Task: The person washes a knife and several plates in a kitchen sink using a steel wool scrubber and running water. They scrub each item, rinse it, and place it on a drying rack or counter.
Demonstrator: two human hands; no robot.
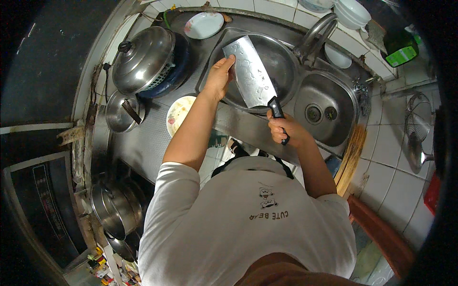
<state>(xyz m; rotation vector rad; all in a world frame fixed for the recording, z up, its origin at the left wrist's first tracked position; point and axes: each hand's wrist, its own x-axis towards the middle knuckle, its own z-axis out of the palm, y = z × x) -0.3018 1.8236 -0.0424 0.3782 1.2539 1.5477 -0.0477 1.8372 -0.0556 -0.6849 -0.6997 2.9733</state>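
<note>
A wet Chinese cleaver (250, 73) with a broad steel blade is held over a round metal basin (286, 64) in the larger sink. My right hand (286, 129) is wrapped around its black handle (275, 106). At the far left corner of the blade, my left hand (221, 77) holds the edge, with the thumb on the near face. Water drops cling to the steel. The fingers of my left hand behind the blade are partly hidden. Part of the basin's inside is covered by the cleaver.
A curved faucet (315, 35) rises behind the sinks; a smaller sink (325, 107) lies to the right. On the left counter stand a lidded pot (146, 59), a small metal bowl (120, 114) and a stained plate (178, 111). Bamboo sticks (352, 157) lean at the right.
</note>
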